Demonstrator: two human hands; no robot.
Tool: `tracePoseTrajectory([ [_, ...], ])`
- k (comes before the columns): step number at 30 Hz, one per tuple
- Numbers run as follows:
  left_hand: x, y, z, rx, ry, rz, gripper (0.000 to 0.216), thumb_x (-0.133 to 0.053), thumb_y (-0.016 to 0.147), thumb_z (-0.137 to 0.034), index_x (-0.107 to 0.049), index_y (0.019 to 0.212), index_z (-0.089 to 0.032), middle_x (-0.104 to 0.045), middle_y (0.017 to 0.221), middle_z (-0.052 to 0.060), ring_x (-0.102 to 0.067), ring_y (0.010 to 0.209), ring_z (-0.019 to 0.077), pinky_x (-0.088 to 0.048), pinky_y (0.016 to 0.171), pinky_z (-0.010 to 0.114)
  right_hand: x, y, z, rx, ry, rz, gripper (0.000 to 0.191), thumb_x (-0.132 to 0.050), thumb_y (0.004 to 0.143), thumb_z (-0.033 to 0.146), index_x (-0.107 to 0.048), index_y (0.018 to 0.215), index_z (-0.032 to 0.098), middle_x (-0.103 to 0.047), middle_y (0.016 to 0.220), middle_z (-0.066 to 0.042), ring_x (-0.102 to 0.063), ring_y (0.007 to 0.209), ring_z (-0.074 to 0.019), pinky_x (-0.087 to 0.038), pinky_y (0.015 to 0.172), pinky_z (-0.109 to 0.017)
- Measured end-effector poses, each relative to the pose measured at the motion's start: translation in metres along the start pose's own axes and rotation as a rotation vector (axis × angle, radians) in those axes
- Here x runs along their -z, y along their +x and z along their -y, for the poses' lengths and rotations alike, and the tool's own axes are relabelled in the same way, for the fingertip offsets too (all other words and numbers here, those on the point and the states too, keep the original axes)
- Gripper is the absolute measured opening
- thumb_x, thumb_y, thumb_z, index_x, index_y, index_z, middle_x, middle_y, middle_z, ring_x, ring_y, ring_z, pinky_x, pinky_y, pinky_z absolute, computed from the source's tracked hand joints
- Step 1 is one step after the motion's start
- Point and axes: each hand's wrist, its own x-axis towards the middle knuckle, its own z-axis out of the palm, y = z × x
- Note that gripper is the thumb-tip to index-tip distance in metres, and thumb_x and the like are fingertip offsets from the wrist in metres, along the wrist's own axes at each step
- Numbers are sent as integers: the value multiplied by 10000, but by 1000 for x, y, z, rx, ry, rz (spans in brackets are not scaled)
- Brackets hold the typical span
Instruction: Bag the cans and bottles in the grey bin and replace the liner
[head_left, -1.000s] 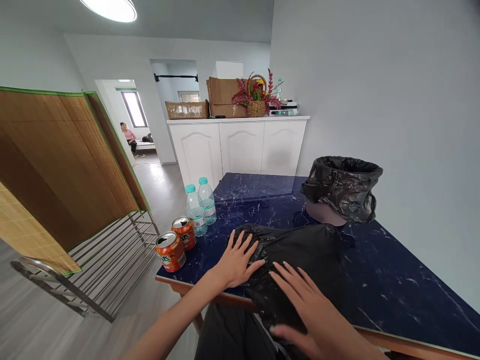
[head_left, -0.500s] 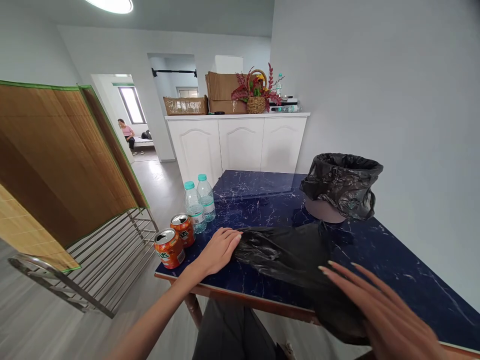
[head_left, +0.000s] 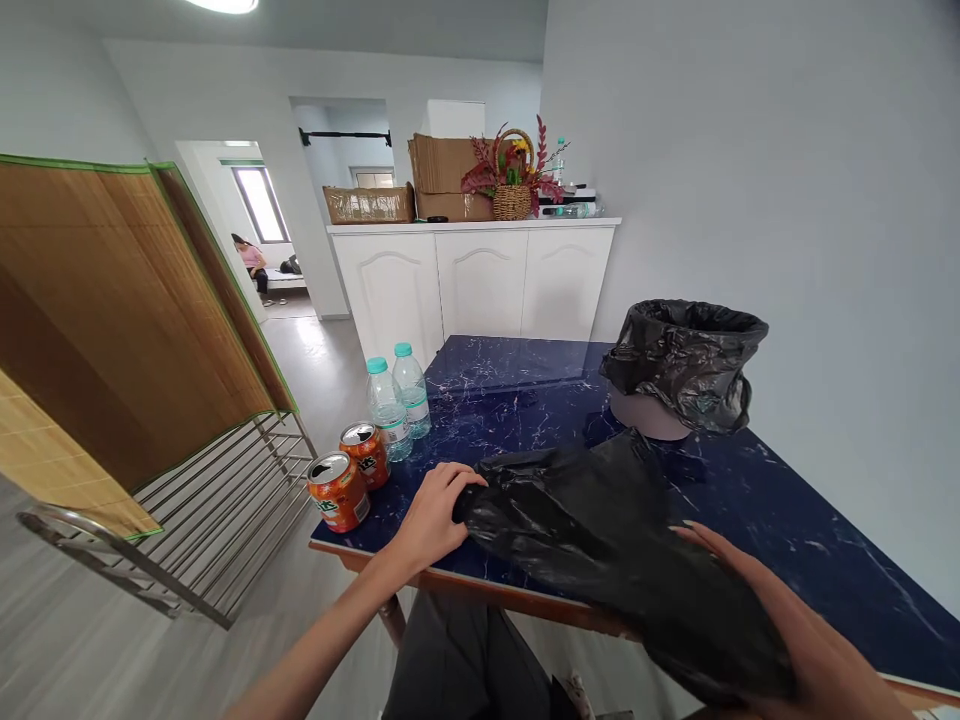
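Observation:
A crumpled black plastic bag (head_left: 600, 540) lies across the front of the dark blue marble-patterned table (head_left: 787, 530). My left hand (head_left: 431, 515) grips the bag's left end, fingers curled around the plastic. My right hand (head_left: 795, 640) is at the lower right, under and behind the bag's right end, with the plastic draped over its fingers; I cannot see whether they are closed on it.
A bin lined with a black bag (head_left: 682, 365) stands at the table's far right. Two orange cans (head_left: 339, 490) and two water bottles (head_left: 388, 408) stand at the left corner. A metal rack (head_left: 187, 530) and bamboo screen (head_left: 112, 320) stand left. White cabinets (head_left: 480, 280) are behind. A person (head_left: 251, 262) sits in a far room.
The bag was flat under both open hands. It is now bunched and lifted; my left hand has closed on its left end, my right hand has slid to its right end.

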Motion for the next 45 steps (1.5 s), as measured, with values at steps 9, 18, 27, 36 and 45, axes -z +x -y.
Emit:
tracePoseTrajectory([
  [9, 25, 23, -26, 129, -404, -371, 266, -633, 869, -167, -590, 1125, -223, -768, 1093, 58, -726, 1054, 226, -535, 1026, 402, 17, 10, -55, -204, -125, -72, 749, -473, 771, 143, -638, 1433, 453, -796, 1234, 34, -818, 982, -323, -691, 644, -409],
  [18, 40, -6, -20, 121, -176, -466, 457, -696, 782, -167, -542, 1209, -228, -669, 1193, 86, -672, 1127, 253, -536, 1056, 435, 27, -14, -44, 255, -39, -145, 593, -522, 942, 198, -647, 1398, 555, -657, 1490, 41, -608, 1391, -378, -500, 1148, -692],
  [27, 39, -35, -13, 5, -48, -35, 440, -524, 793, -43, -719, 1112, -275, -778, 1170, 53, -712, 1155, 260, -571, 1042, 461, 14, -15, -63, 219, -166, 124, 542, -442, 1031, 287, -587, 1526, 452, -570, 1599, 20, -617, 1398, -360, -668, 987, -523],
  [36, 55, -12, -56, -137, -71, 242, 422, -543, 1039, -247, -630, 1448, -303, -648, 1519, 47, -569, 1449, 238, -454, 1251, 429, -14, 105, 91, 311, -47, 139, 483, -378, 1124, 320, -498, 1592, 334, -481, 1674, -20, -423, 1564, -260, -439, 1259, -500],
  [45, 12, -31, -18, -146, 165, 370, 570, -457, 1125, -379, -346, 1680, -317, -386, 1722, 71, -366, 1596, 289, -338, 1303, 541, -108, 149, 46, 120, -147, 422, 776, -208, 1101, 678, -312, 1701, 198, -239, 1775, -100, -160, 1653, -313, -161, 1334, -596],
])
